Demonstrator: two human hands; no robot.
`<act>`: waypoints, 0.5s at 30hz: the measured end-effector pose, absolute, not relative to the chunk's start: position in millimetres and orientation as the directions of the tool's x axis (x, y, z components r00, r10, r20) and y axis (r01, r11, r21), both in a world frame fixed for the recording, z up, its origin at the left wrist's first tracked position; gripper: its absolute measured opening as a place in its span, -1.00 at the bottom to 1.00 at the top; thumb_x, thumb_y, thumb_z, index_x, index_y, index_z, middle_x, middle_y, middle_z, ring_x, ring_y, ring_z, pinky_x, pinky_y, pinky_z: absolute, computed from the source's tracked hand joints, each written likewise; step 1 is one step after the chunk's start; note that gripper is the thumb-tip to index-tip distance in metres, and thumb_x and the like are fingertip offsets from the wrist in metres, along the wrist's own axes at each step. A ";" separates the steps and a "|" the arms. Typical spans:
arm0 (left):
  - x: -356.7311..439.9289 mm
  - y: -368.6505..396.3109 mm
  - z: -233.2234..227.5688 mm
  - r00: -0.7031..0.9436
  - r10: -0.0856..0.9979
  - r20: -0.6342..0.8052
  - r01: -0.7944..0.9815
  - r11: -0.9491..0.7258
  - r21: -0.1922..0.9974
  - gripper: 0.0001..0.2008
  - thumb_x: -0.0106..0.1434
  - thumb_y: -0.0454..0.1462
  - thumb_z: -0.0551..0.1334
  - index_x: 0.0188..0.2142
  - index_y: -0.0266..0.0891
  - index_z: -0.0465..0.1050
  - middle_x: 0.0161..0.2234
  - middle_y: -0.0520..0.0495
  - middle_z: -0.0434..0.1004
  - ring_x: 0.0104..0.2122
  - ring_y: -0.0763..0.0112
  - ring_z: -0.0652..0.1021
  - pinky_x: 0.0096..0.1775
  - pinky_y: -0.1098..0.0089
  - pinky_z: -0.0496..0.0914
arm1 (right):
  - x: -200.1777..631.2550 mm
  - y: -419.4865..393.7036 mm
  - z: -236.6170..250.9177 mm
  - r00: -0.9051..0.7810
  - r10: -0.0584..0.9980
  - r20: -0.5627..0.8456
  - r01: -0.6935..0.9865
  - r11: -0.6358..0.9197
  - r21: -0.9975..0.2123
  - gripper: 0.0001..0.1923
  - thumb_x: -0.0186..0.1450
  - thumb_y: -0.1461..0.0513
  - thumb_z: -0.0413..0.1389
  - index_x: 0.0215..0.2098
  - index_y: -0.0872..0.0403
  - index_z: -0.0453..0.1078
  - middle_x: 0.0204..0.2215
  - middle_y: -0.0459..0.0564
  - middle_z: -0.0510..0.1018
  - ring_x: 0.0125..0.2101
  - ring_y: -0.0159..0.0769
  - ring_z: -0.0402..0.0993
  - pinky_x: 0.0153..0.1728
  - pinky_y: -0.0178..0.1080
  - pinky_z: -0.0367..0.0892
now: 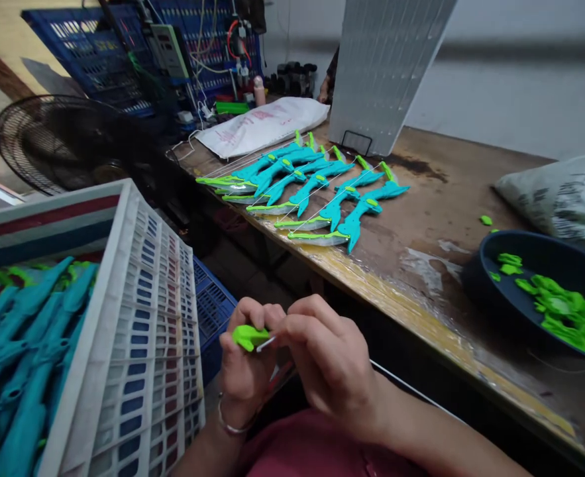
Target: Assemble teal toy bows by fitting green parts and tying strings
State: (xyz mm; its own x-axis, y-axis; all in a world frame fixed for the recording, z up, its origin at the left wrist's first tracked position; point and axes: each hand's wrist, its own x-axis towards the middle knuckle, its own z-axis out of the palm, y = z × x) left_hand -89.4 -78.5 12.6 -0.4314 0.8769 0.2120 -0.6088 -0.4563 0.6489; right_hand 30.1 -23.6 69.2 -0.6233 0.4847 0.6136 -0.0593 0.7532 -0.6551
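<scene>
I see my left hand (245, 361) pinching a small green plastic piece (249, 336) in front of my chest, below the table (436, 199) edge. My right hand (329, 358) holds a thin pin-like part against it. The piece looks light, stiff and slick; best gripped by its flat sides.

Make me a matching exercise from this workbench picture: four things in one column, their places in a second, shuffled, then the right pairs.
Things:
1. small green part
2. loose green pieces
3. row of teal toy bows
4. heaped teal bow bodies

Places:
A. in the white crate at the left
B. in the dark round tray
C. pinched between the left hand and right hand
D. laid out on the wooden table

Pairs: 1-C, 2-B, 3-D, 4-A
</scene>
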 end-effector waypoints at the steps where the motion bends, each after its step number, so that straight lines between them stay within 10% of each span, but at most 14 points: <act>1: -89.0 -80.6 12.4 -0.422 0.883 0.208 -0.623 -0.448 0.641 -0.54 0.23 0.16 0.29 -0.37 -0.18 0.35 -0.51 0.05 0.31 -0.49 0.43 0.30 -0.33 0.38 0.36 | 29.0 -25.7 67.1 -0.621 0.484 0.617 -0.062 0.754 -0.654 -0.83 0.46 0.37 -0.03 -0.10 0.09 0.37 -0.29 0.02 0.42 -0.33 -0.36 0.40 -0.38 -0.36 0.39; 15: -86.7 -85.1 11.5 -0.369 0.908 0.200 -0.658 -0.407 0.633 -0.50 0.21 0.21 0.27 -0.38 -0.17 0.30 -0.51 0.05 0.23 -0.45 0.41 0.28 -0.30 0.40 0.33 | 28.2 -30.0 60.9 -0.676 0.436 0.594 -0.109 0.738 -0.666 -0.86 0.39 0.43 -0.03 -0.16 0.17 0.34 -0.34 -0.03 0.30 -0.35 -0.37 0.27 -0.41 -0.34 0.23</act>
